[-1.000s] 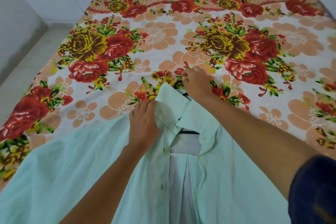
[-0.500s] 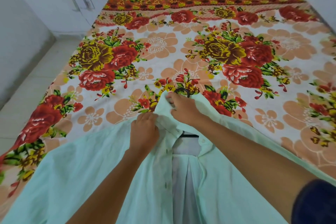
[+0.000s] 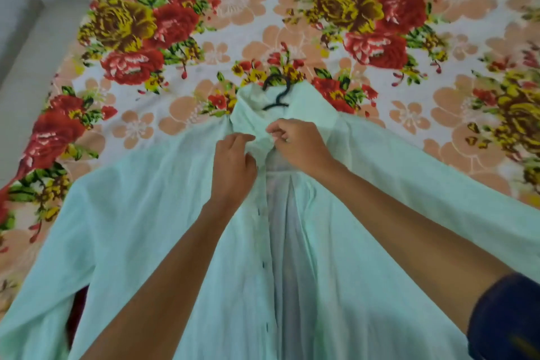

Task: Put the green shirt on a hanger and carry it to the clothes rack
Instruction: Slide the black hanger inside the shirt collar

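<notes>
The pale green shirt [image 3: 163,242] lies front-up and spread on the bed, its placket open down the middle. A black hanger [image 3: 277,93] is inside it, with the hook poking out past the collar onto the bedsheet. My left hand [image 3: 233,166] pinches the left side of the collar opening. My right hand [image 3: 295,142] pinches the right side of the collar just below the hanger's hook. Both hands meet at the top button area.
The floral bedsheet [image 3: 233,9] covers the bed under and beyond the shirt. A pale tiled floor [image 3: 26,67] runs along the bed's left edge. A dark red item [image 3: 77,318] shows under the shirt's left sleeve.
My right hand has come back from the hanger hook to the collar front. The hook now lies uncovered beyond the collar. My left hand stays on the collar's left side.
</notes>
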